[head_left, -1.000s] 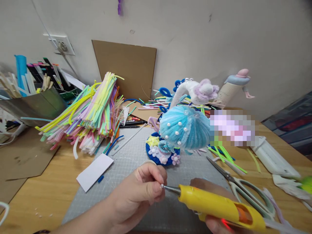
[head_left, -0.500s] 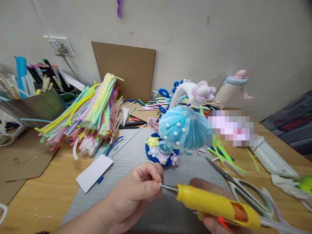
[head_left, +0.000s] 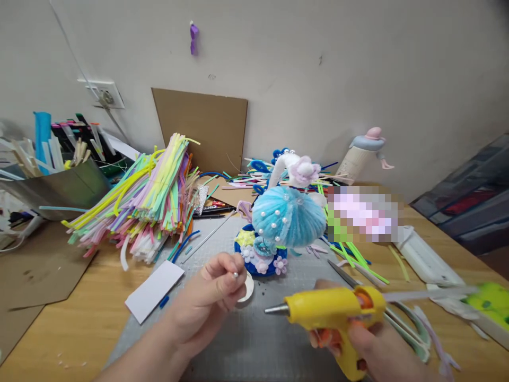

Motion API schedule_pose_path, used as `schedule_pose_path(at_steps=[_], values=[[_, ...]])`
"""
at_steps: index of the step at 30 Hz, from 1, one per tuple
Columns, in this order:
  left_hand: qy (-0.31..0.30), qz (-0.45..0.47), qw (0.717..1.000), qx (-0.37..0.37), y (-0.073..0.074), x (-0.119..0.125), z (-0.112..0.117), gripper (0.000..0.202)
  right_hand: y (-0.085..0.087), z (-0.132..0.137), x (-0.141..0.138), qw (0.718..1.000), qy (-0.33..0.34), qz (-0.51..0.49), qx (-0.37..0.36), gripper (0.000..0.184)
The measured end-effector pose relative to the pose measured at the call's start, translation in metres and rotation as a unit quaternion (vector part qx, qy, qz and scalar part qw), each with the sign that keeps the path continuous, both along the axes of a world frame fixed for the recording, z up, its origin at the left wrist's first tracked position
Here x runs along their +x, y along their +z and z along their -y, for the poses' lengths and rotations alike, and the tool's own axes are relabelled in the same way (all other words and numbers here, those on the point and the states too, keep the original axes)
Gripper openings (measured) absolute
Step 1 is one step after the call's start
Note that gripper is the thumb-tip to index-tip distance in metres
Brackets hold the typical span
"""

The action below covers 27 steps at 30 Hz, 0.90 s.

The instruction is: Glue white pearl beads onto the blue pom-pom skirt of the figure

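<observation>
My left hand [head_left: 217, 302] pinches a small pearl bead [head_left: 235, 275] between thumb and finger. To its right, my right hand [head_left: 369, 339] is wrapped round the handle of a yellow hot glue gun [head_left: 322, 310]. The gun's metal nozzle points left and is apart from the bead. Behind my hands stands a pipe-cleaner craft with a light blue, pearl-dotted dome [head_left: 288, 216]. Above the dome curves a white stem with a pale purple flower [head_left: 305, 170]. Small flowers and a yellow star sit on its dark blue base [head_left: 260, 270]. A white round piece [head_left: 247, 289] lies partly behind my left hand.
A grey cutting mat [head_left: 167, 339] covers the table's middle. Scissors [head_left: 409, 323] lie at right, partly behind the gun. Pipe cleaners [head_left: 155, 191] are heaped at left beside a metal tool holder [head_left: 59, 196]. A white card [head_left: 154, 292] lies on the mat's left edge.
The glue gun has moved right, its nozzle away from the bead. My left hand has shifted slightly left with the bead. The view has tilted up a little, and the white round piece now shows.
</observation>
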<state>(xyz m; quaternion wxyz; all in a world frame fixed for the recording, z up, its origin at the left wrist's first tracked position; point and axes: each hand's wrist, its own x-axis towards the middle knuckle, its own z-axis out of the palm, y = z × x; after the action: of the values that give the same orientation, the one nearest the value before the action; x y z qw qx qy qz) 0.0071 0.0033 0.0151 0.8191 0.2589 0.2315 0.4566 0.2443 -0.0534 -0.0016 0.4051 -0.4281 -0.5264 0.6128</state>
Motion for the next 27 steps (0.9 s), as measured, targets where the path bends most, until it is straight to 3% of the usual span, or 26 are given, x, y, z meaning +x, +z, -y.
schedule_pose_path(at_steps=[5,9,12,15,16,17,18,20,21,23,27], values=[[0.04,0.002,0.999,0.014,0.004,-0.007,-0.008,0.017,-0.014,0.008,0.028,0.976,0.061,-0.021,-0.21,0.047],[0.047,-0.01,0.999,0.02,0.005,-0.007,-0.008,0.017,-0.029,0.01,0.041,0.957,0.079,0.051,-0.276,0.048],[0.048,-0.021,0.998,0.039,0.007,-0.007,-0.008,0.017,-0.027,0.009,0.046,0.939,0.062,0.257,-0.219,0.053],[0.059,-0.055,0.994,0.069,0.011,-0.007,-0.008,0.017,-0.007,0.004,0.049,0.855,0.013,0.515,-0.063,0.053],[0.065,-0.068,0.992,0.08,0.013,-0.007,-0.007,0.017,0.003,0.001,0.048,0.829,-0.008,0.559,-0.02,0.05],[0.071,-0.079,0.99,0.093,0.017,-0.007,-0.006,0.017,0.014,-0.003,0.045,0.825,-0.025,0.565,0.012,0.047],[0.077,-0.088,0.988,0.104,0.021,-0.006,-0.004,0.017,0.024,-0.007,0.042,0.849,-0.048,0.523,0.049,0.044],[0.099,-0.105,0.982,0.127,0.031,-0.004,-0.001,0.015,0.042,-0.021,0.031,0.931,-0.133,0.322,0.107,0.033],[0.113,-0.114,0.977,0.137,0.038,-0.002,0.0,0.015,0.048,-0.03,0.024,0.951,-0.157,0.217,0.153,0.036],[0.146,-0.128,0.967,0.163,0.05,0.002,0.003,0.015,0.055,-0.048,0.011,0.949,-0.163,0.075,0.26,0.064],[0.19,-0.14,0.946,0.224,0.07,0.009,0.004,0.011,0.055,-0.077,-0.01,0.954,-0.052,0.007,0.296,0.105]])
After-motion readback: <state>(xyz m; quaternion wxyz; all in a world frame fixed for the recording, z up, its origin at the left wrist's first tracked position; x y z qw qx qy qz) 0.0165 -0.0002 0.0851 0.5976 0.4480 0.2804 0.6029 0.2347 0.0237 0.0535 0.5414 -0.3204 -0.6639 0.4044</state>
